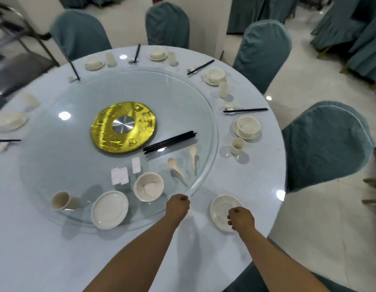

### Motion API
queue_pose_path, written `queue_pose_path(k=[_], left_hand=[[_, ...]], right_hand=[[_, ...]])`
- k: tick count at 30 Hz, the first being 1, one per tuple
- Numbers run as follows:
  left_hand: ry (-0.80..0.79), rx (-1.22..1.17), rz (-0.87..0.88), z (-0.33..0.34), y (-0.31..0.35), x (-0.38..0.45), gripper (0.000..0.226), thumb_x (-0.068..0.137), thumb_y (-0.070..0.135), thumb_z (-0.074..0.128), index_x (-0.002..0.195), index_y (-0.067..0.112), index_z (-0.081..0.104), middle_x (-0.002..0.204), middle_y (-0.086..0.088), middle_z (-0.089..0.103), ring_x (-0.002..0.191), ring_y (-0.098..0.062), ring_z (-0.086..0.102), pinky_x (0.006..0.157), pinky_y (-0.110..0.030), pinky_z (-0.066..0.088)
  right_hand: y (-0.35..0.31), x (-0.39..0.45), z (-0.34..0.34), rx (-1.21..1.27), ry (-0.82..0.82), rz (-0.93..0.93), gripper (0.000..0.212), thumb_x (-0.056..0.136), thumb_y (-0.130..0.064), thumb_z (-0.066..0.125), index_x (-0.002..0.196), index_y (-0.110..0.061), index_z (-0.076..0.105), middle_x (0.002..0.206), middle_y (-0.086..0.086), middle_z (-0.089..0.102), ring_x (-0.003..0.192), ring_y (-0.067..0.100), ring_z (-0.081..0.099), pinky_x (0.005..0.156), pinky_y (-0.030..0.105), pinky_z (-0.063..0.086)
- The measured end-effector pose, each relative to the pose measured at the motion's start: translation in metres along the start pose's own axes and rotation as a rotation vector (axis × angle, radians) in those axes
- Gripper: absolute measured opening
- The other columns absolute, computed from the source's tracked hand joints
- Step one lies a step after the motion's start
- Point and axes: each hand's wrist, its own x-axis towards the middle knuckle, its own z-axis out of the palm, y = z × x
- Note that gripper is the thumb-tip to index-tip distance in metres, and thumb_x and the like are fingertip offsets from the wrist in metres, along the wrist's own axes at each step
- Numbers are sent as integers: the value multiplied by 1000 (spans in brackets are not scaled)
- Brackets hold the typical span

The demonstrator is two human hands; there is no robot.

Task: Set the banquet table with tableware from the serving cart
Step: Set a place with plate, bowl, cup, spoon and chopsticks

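Saucer (222,211): near right on tabletop (256,178), right hand (240,220) over its rim, grip curled, contact unclear. Left hand (178,205): fisted at glass turntable (204,182) edge, contact unclear. Advice: square saucer to chair, then fetch bowl (148,187).

The metal serving cart (16,60) at the upper left is blurred and cut off by the edge; both hands' fingers are hidden.
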Motion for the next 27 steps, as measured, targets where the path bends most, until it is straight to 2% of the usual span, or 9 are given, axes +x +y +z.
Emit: queue_pose_path(k=[3, 7, 11, 14, 16, 18, 20, 23, 27], left_hand=[[127, -15, 48, -39, 11, 1, 14, 91, 12, 53, 88, 6, 66, 88, -15, 71, 77, -27, 70, 78, -42, 60], [317, 62, 79, -90, 11, 7, 23, 93, 18, 48, 94, 7, 67, 93, -13, 70, 87, -32, 67, 84, -41, 57], [435, 150, 91, -128, 1, 18, 25, 95, 20, 48, 111, 13, 67, 107, -9, 69, 101, -30, 63, 84, -26, 44], [432, 133, 99, -139, -8, 27, 25, 91, 13, 51, 110, 9, 67, 107, -11, 68, 101, -30, 62, 81, -26, 44], [375, 127, 89, -142, -14, 35, 25, 89, 11, 52, 110, 7, 66, 107, -13, 67, 100, -30, 62, 81, -30, 46], [316, 124, 67, -143, -16, 40, 25, 89, 12, 51, 109, 8, 65, 105, -12, 67, 97, -28, 61, 77, -28, 42], [280, 134, 66, -143, -17, 45, 22, 90, 12, 49, 104, 9, 65, 101, -11, 68, 89, -24, 59, 74, -26, 39], [265, 133, 62, -145, -17, 49, 22, 89, 12, 48, 99, 12, 69, 95, -8, 68, 84, -23, 58, 72, -25, 39], [267, 150, 52, -150, -18, 55, 25, 88, 15, 49, 100, 15, 71, 96, -6, 69, 82, -20, 55, 72, -24, 39]], right_hand=[[-36, -6, 27, -61, -37, -106, 21, 93, -11, 53, 78, -6, 67, 78, 11, 71, 60, 22, 65, 63, 33, 53], [-79, -18, 71, -133, -132, -204, 19, 91, -12, 53, 76, -8, 65, 78, 11, 70, 61, 20, 66, 59, 28, 49], [-108, -30, 114, -139, -211, -271, 15, 91, -13, 54, 86, -9, 68, 85, 12, 70, 67, 23, 69, 64, 32, 51], [-121, -34, 143, -166, -269, -279, 24, 91, -13, 56, 111, -9, 68, 104, 13, 71, 92, 29, 69, 84, 39, 53], [-127, -35, 160, -228, -317, -298, 41, 93, -14, 56, 133, -7, 58, 125, 14, 64, 111, 29, 62, 98, 36, 45], [-133, -38, 174, -326, -360, -313, 49, 95, -17, 55, 143, -8, 46, 131, 15, 61, 121, 30, 58, 106, 37, 43], [-138, -40, 184, -374, -372, -295, 40, 95, -17, 51, 134, -6, 54, 124, 19, 64, 117, 34, 60, 101, 41, 45], [-141, -39, 191, -359, -343, -291, 27, 91, -11, 48, 104, 3, 66, 102, 23, 68, 100, 38, 64, 90, 46, 51], [-143, -36, 190, -296, -332, -227, 26, 91, -6, 46, 98, 4, 69, 89, 19, 63, 81, 33, 59, 76, 42, 51]])
